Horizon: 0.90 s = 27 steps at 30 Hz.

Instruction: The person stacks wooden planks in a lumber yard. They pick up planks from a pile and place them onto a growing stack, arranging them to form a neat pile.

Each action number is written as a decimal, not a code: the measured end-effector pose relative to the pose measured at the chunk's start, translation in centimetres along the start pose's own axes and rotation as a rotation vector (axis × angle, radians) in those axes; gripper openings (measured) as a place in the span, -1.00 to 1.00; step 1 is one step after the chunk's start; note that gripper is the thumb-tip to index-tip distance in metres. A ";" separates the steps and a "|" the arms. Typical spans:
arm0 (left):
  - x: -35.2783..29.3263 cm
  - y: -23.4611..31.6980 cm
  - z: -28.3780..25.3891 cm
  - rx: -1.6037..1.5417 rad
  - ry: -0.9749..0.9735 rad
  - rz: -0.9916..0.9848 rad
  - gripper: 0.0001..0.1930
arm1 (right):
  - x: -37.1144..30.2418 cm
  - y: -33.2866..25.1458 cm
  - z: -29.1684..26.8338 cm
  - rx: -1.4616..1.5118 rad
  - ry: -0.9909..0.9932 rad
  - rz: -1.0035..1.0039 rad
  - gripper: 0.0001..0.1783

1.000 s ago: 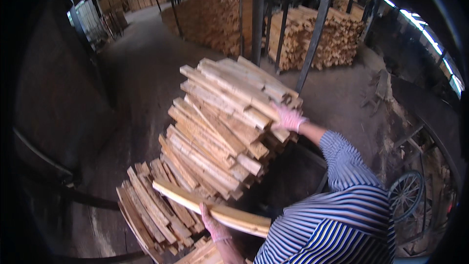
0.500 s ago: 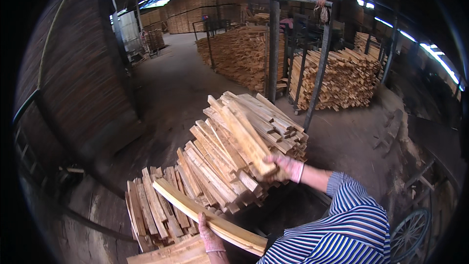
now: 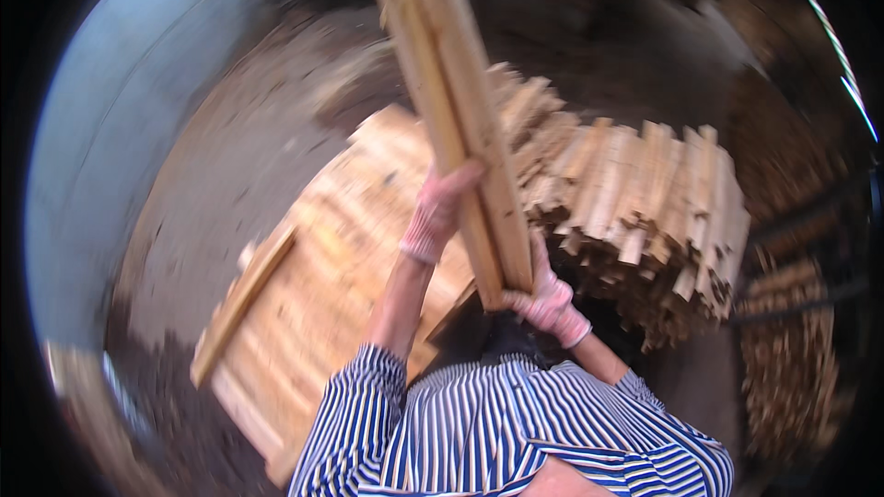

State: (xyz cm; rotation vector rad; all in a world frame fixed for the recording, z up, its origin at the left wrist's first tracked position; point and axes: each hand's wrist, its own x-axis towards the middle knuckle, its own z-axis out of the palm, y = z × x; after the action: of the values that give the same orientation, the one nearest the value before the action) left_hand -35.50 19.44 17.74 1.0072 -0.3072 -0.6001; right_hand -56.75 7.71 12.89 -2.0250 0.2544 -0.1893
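Two or more long wooden boards [image 3: 493,166] are held together in front of me, tilted up and away. My left hand [image 3: 440,210], in a pinkish knitted glove, is closed round the boards' left side near mid-length. At their lower end, my right hand [image 3: 552,306], gloved the same way, grips the boards from the right. Below and left of them spreads a broad layer of boards laid side by side [image 3: 341,248]. One narrow wooden strip [image 3: 244,304] rests across its left edge.
A stack of loose wooden slats [image 3: 635,189] stands close on my right, its ends uneven. Farther right is another wood pile [image 3: 792,359]. A pale blue curved surface [image 3: 120,129] rises on the left. Bare ground [image 3: 249,120] shows beyond the boards, blurred.
My view has swung away from the slat stack to the broad board layer. The boards, held one per hand earlier, are now together in both hands and raised.
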 end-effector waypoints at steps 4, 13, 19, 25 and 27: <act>-5.7 9.2 -4.9 0.046 -0.123 0.311 -0.38 | 8.4 -7.1 5.0 0.432 -0.262 -0.240 0.15; -13.6 8.7 -19.6 0.149 0.063 0.186 -0.12 | 17.3 -7.0 21.3 0.153 -0.536 -0.364 -0.03; -11.8 9.8 -20.9 0.544 0.199 0.349 -0.25 | 21.6 -8.0 23.6 0.547 -0.577 -0.323 -0.03; -15.7 11.6 -22.0 0.316 0.411 0.556 -0.61 | 20.0 -14.0 21.3 0.521 -0.673 -0.137 -0.03; -20.7 14.3 -24.0 0.071 0.441 0.468 -0.52 | 22.7 -16.1 18.9 0.214 -0.739 -0.181 -0.05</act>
State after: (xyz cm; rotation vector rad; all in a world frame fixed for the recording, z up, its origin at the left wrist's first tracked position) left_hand -35.26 54.15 18.41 1.0608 -0.1625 0.0616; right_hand -28.71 25.08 19.29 -1.7695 -0.3978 0.4039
